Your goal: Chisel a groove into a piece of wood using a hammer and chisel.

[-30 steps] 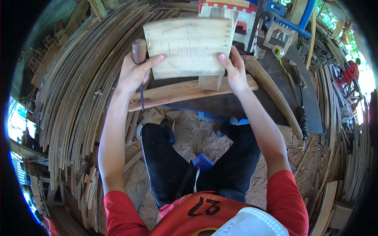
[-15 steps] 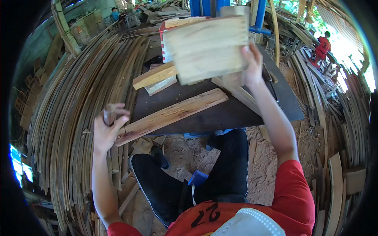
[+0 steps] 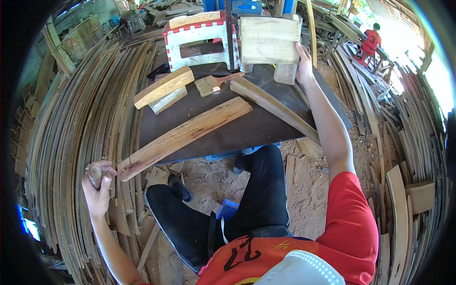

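My right hand (image 3: 304,61) grips the right edge of a pale wooden box-like piece (image 3: 268,40) standing at the far edge of the dark work board (image 3: 247,128). My left hand (image 3: 97,187) is down at the lower left, closed around a small wooden tool handle (image 3: 95,175), close to the near end of a long plank (image 3: 183,135) lying diagonally on the board. A brush (image 3: 213,84) and two shorter wood blocks (image 3: 164,88) lie further back on the board. A second long strip (image 3: 275,108) slants across the right side.
Stacks of thin curved wooden slats (image 3: 71,123) surround me on the left and on the right (image 3: 418,142). A white stool with red trim (image 3: 197,35) stands behind the board. A person in red (image 3: 370,40) sits far off at upper right. Sawdust ground lies between my legs.
My left hand dropped from the box down to the lower left, still holding the handle. My right hand carried the box further away and set it toward the board's far edge.
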{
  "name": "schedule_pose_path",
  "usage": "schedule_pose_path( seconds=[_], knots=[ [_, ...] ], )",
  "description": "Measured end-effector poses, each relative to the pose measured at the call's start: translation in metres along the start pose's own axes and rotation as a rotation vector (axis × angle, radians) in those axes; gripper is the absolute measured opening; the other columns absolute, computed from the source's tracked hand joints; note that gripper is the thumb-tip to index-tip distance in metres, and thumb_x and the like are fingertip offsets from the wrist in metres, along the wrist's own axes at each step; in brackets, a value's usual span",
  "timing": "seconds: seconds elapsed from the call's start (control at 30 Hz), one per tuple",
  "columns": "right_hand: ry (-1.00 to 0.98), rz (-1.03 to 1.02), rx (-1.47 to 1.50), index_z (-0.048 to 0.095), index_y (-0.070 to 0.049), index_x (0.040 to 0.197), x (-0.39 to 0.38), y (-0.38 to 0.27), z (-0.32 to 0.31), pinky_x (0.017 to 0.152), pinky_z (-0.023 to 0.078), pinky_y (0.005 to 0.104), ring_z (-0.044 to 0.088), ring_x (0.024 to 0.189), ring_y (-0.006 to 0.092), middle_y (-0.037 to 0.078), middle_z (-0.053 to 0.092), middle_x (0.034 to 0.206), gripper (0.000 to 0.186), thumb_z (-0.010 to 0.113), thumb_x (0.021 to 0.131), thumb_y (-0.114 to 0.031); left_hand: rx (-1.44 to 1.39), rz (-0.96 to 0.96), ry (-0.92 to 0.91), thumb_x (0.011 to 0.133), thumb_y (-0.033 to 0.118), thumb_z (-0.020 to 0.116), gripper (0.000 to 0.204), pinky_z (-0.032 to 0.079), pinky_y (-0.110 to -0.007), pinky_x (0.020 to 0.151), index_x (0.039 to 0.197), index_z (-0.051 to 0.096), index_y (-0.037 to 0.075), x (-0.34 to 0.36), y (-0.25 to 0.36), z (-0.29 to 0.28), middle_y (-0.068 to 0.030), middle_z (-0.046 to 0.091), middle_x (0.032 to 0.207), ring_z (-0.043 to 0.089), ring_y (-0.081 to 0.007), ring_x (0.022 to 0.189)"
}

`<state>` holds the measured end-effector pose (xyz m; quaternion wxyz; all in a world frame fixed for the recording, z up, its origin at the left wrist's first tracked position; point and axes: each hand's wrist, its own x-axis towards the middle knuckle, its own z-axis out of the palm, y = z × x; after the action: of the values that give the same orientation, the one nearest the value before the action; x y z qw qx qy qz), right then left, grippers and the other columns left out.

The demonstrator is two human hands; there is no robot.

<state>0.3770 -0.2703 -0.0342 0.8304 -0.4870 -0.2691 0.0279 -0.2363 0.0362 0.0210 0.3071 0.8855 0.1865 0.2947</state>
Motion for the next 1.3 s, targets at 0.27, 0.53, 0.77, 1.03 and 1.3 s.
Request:
schedule_pose_path(
  seconds=[0.27,0.53,0.77,1.03,1.3],
  knots=[
    [-0.091,0.055,-0.037,0.058,0.0,0.125,-0.006,0.006,0.003,0.094,0.051,0.0345,0.063,0.106,0.018,0.01,0.066,0.114,0.048,0.066,0.098,-0.039,-0.052,0.047,0.001,0.093,0.039,0.07,0.044,0.048,-0.034,0.079,0.096,0.066,-0.005,-0.003,-0.002,0.016,-0.0102,0.069,0.089,0.063,-0.0187,0.083],
    [0.002,-0.012,-0.178,0.059,0.001,0.122,-0.011,0.033,0.0,0.098,0.044,0.0319,0.058,0.109,0.017,0.009,0.065,0.113,0.051,0.065,0.097,-0.043,-0.048,0.063,-0.014,0.095,0.026,0.068,0.031,0.048,-0.033,0.08,0.095,0.066,-0.004,-0.005,-0.002,0.028,-0.01,0.068,0.082,0.063,-0.0181,0.081],
    [0.158,-0.236,-0.465,0.058,0.004,0.121,-0.007,0.05,0.002,0.096,0.044,0.0332,0.058,0.104,0.0197,0.015,0.066,0.11,0.058,0.061,0.098,-0.049,-0.073,0.003,-0.002,0.094,0.014,0.067,0.019,0.048,-0.03,0.074,0.1,0.066,-0.004,-0.004,0.008,0.037,-0.0073,0.066,0.076,0.063,-0.0147,0.073],
    [0.148,-0.319,-0.479,0.053,0.005,0.124,-0.018,0.045,0.003,0.098,0.043,0.0347,0.055,0.108,0.0197,0.017,0.063,0.115,0.056,0.058,0.101,-0.046,-0.052,-0.048,-0.022,0.092,0.004,0.066,0.011,0.048,-0.027,0.068,0.101,0.067,-0.003,-0.025,0.012,0.027,-0.0061,0.066,0.074,0.064,-0.0124,0.071],
    [-0.03,-0.272,-0.41,0.043,0.003,0.133,-0.055,0.022,-0.002,0.105,0.04,0.0323,0.053,0.116,0.0171,0.014,0.058,0.123,0.045,0.061,0.103,-0.027,-0.125,-0.132,-0.038,0.092,0.004,0.065,0.009,0.048,-0.027,0.064,0.099,0.066,-0.002,-0.033,-0.004,0.031,-0.0063,0.064,0.074,0.063,-0.0128,0.068]
  ],
)
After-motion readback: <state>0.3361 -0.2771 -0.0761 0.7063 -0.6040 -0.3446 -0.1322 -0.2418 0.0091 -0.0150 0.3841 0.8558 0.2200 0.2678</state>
